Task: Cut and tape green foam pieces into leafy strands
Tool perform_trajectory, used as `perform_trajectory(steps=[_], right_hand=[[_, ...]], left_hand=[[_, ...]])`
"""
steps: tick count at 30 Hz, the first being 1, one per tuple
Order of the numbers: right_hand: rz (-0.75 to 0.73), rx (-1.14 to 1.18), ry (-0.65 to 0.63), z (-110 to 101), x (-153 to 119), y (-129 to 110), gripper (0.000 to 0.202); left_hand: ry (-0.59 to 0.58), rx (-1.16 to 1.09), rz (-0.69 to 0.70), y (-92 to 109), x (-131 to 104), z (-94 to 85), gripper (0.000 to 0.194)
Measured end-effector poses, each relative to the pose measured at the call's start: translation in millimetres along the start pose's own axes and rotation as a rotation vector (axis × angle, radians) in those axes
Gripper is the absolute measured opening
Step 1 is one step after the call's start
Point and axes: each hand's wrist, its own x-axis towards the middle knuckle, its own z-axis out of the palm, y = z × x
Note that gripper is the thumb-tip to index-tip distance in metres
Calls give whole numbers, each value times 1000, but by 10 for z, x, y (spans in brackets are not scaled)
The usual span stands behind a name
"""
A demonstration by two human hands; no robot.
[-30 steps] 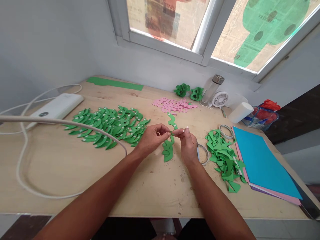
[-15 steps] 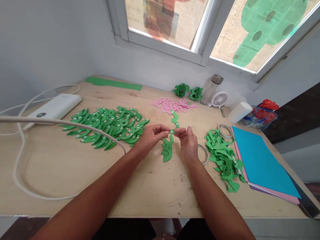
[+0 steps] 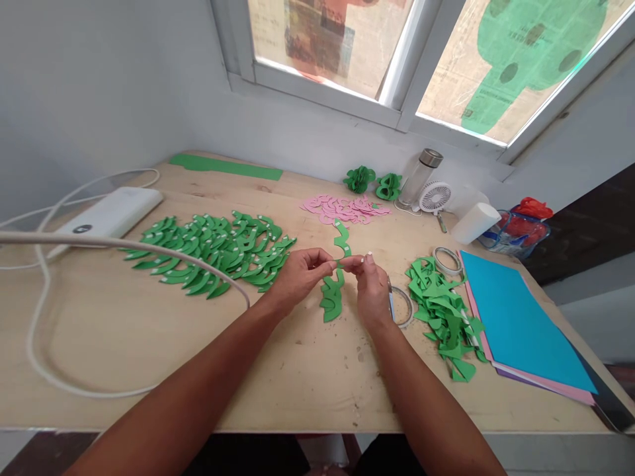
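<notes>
A wavy chain of green paper pieces [image 3: 332,305] runs up the middle of the wooden table, its lower part lying on the surface. My left hand [image 3: 303,274] pinches the chain from the left with thumb and forefinger. From the right, my right hand [image 3: 371,285] grips the same spot, its fingertips close to those of my left hand. Above the fingers the upper part of the chain curves toward a heap of pink paper pieces [image 3: 342,209]. Many green curved pieces with small white patches [image 3: 218,248] lie to the left.
Green scraps [image 3: 444,307] and two tape rolls [image 3: 447,261] lie right of my hands, beside blue sheets [image 3: 520,317]. At the back are a bottle [image 3: 421,177], a small fan [image 3: 435,197] and green paper ornaments [image 3: 360,179]. A white cable [image 3: 37,317] loops at left.
The upper part of the green chain has shifted slightly left. My right hand has moved a little left at its fingertips, with the chain still between both hands.
</notes>
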Motion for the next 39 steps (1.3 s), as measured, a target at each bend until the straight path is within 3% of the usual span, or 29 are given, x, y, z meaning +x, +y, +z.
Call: perform_trajectory(steps=[13,20,24,32,39], right_hand=[[-95,-77,-36,2,-9,-59,46],[-162,-190,-109,9,-35,-115,44],[-244,-315,-174,20,-54,-132,41],[-419,-600,-284,36,-114,-94,32],[-451,-633,-316,50,-121,-103,31]], left_hand=[[-30,-27,-41,-27,11,13,20],[168,-155,-36,-72,56,-1,30],[214,-163,-1,-108,79,-11,36],[215,-109,41,-73,58,15,23],[193,-102,45,-86,65,1,18]])
